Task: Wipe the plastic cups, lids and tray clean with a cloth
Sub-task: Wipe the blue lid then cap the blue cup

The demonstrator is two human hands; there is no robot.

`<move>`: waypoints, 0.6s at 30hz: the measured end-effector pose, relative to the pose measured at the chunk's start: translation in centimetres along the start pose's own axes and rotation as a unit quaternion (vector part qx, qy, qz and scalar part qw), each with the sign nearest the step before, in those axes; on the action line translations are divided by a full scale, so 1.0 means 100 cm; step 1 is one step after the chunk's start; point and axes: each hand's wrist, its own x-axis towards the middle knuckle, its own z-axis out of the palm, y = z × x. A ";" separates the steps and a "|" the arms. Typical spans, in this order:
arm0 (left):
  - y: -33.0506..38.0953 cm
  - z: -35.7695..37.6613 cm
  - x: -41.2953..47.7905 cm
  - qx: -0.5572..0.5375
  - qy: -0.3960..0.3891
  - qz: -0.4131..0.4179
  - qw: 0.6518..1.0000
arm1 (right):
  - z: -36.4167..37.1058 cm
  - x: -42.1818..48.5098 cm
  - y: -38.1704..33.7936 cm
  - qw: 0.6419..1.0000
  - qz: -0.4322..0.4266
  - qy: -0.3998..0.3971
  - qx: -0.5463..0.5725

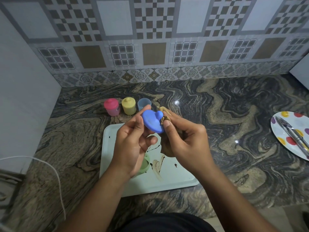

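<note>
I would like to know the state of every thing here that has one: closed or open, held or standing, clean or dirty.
Pink plastic cup: upright, lid on.
Yellow plastic cup: upright, lid on.
Clear blue plastic cup: upright, no lid.
Round blue plastic lid: held by the left hand.
Brown cloth: gripped by the right hand, touching the lid.
Pale rectangular tray: flat, smeared brown.
Spotted plate: holds metal tongs.

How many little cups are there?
4. A pink cup, a yellow cup and a blue cup stand in a row behind the tray; what looks like a green cup sits on the tray, partly hidden by the left hand.
</note>
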 end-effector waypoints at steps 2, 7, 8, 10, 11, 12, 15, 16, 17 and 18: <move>0.002 0.000 -0.001 -0.010 -0.013 -0.016 1.000 | 0.003 -0.003 0.002 1.000 -0.010 0.009 -0.004; -0.002 -0.002 -0.006 0.060 -0.070 0.014 0.996 | -0.002 -0.001 0.001 0.996 -0.062 0.033 -0.055; -0.001 -0.001 -0.006 0.060 -0.055 0.014 0.997 | -0.003 0.000 0.000 0.997 -0.059 0.032 -0.050; 0.001 0.001 -0.006 0.049 -0.034 0.003 0.998 | -0.003 0.002 0.000 0.998 -0.039 0.029 -0.032; 0.002 0.002 -0.005 0.041 -0.023 -0.005 0.999 | -0.003 0.002 0.000 0.999 -0.031 0.026 -0.026; 0.003 0.003 -0.004 0.033 -0.013 -0.010 0.999 | -0.003 0.001 0.000 0.999 -0.027 0.023 -0.021; 0.005 0.006 -0.003 0.000 -0.013 -0.012 1.000 | -0.001 -0.001 -0.002 0.999 -0.039 0.019 -0.026; 0.004 0.007 -0.003 -0.005 -0.031 -0.003 0.999 | -0.001 -0.001 -0.002 0.998 -0.051 0.024 -0.038; 0.002 0.008 -0.003 0.004 -0.046 0.013 0.999 | -0.001 -0.001 -0.004 0.996 -0.068 0.032 -0.054; 0.001 0.008 -0.004 0.021 -0.055 0.026 0.998 | 0.000 0.000 -0.005 0.993 -0.086 0.039 -0.068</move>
